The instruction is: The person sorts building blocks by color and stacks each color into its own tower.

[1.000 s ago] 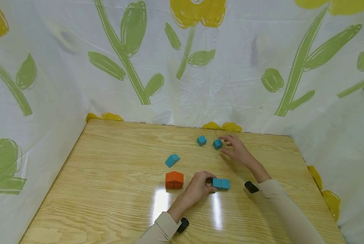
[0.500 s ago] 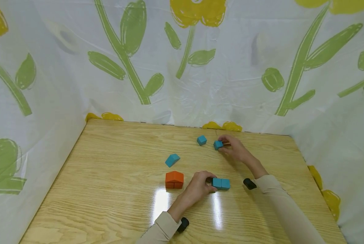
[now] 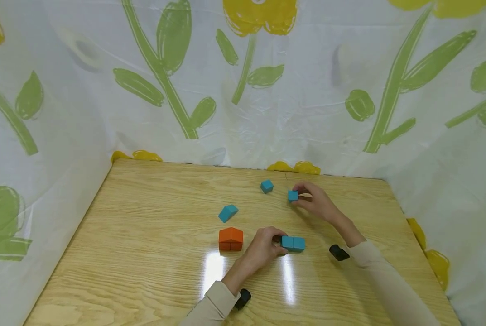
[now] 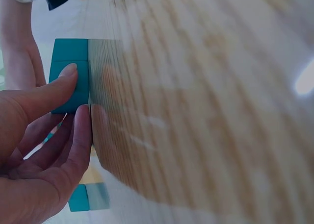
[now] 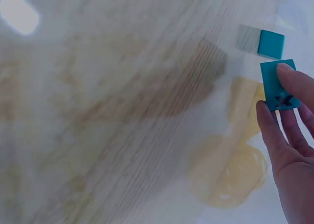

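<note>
My left hand (image 3: pixel 263 246) rests at the left end of two blue blocks (image 3: pixel 293 244) set side by side on the table. Its thumb and fingers pinch the nearer one, and the left wrist view shows the thumb lying across the face of that blue block (image 4: pixel 71 87). Farther back and to the right, my right hand (image 3: pixel 318 203) grips a blue cube (image 3: pixel 293 195) between thumb and fingertips. A dark printed mark shows on one face of this cube (image 5: pixel 279 84) in the right wrist view.
Another blue cube (image 3: pixel 267 186) lies at the back, left of the right hand. A blue angled block (image 3: pixel 228 213) sits left of centre, behind an orange house-shaped group of blocks (image 3: pixel 231 239). A white flowered cloth (image 3: pixel 300 90) walls the wooden table (image 3: pixel 145 217).
My right hand's fingers have closed onto the blue cube, which has turned and shifted slightly. The left hand and its pair of blocks stay in place. The head view has shifted a little.
</note>
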